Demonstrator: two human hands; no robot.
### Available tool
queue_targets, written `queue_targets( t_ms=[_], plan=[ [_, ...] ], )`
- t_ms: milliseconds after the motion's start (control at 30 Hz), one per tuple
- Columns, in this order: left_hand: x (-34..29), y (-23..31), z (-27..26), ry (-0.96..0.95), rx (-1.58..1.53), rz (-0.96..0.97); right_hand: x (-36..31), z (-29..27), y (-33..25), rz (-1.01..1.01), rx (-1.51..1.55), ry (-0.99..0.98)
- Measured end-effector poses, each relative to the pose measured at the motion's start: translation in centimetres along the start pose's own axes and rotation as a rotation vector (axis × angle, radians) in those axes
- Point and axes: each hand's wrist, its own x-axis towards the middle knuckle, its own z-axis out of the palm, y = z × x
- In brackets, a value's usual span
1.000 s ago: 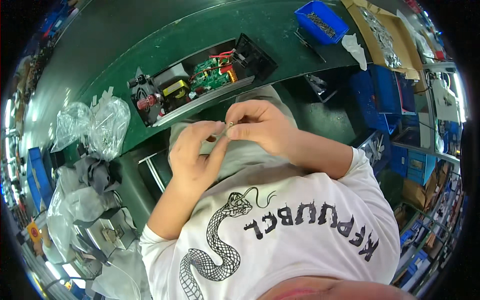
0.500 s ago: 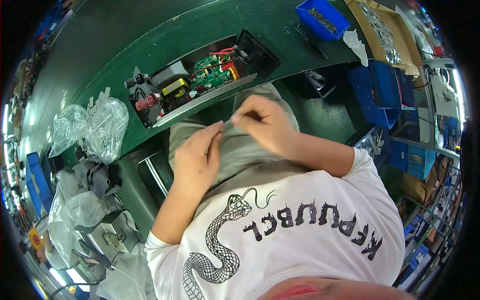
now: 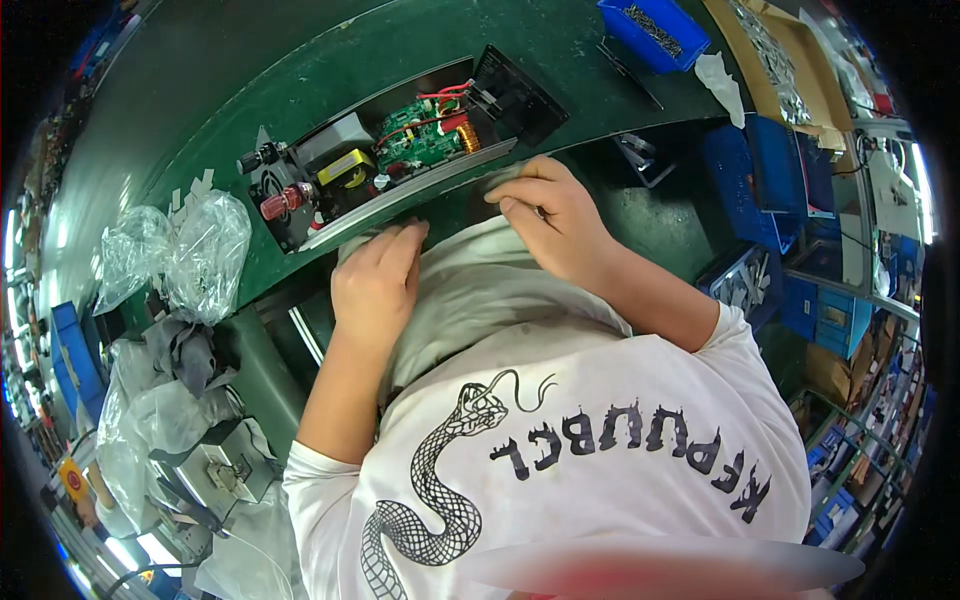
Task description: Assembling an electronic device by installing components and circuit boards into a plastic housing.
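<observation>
My left hand (image 3: 376, 283) is over my left thigh, just short of the bench edge. Its fingers are bent and held together; what they hold, if anything, is hidden. My right hand (image 3: 560, 220) is over my right thigh with fingers curled and the thumb close to the index finger; I cannot make out anything between them. Both hands lie against or just above my grey-green trousers (image 3: 465, 265). In front of them on the green bench stands an opened electronic unit (image 3: 345, 215) with a metal case, green circuit board (image 3: 415, 137), yellow-wrapped transformer (image 3: 343, 167) and red terminal (image 3: 287, 202).
A blue bin of small metal parts (image 3: 655, 35) and a cardboard box (image 3: 800, 60) sit at the far right. Clear plastic bags (image 3: 210, 255) lie at the left bench edge. A metal box (image 3: 230, 465) rests among bags lower left. Blue drawers (image 3: 825, 315) stand right.
My hands, close together before, have moved apart. The left hand has shifted left and toward the bench, the right hand a little right and forward. The unit stays in place.
</observation>
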Motion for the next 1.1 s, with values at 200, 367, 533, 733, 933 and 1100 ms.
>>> queue_targets(
  t_ms=[200,367,533,733,933,1100],
  plan=[
    [0.2,-1.1,1.0,0.068,0.118,0.100,0.4,-0.2,0.4,0.073,0.011,-0.050],
    [0.3,-1.6,1.8,0.029,0.185,0.162,1.0,0.6,0.7,0.007,-0.021,-0.070],
    [0.9,-1.9,2.1,0.052,0.251,0.227,2.3,2.2,1.0,-0.262,-0.222,-0.060],
    [1.4,-2.2,2.4,0.077,0.286,0.196,3.1,3.0,0.9,-0.316,-0.411,-0.091],
    [1.7,-2.3,3.0,0.136,0.261,0.192,3.0,3.0,0.7,-0.340,-0.450,-0.016],
    [1.6,-2.5,3.2,0.165,0.292,0.175,2.9,3.1,0.6,-0.335,-0.498,0.004]
  ],
)
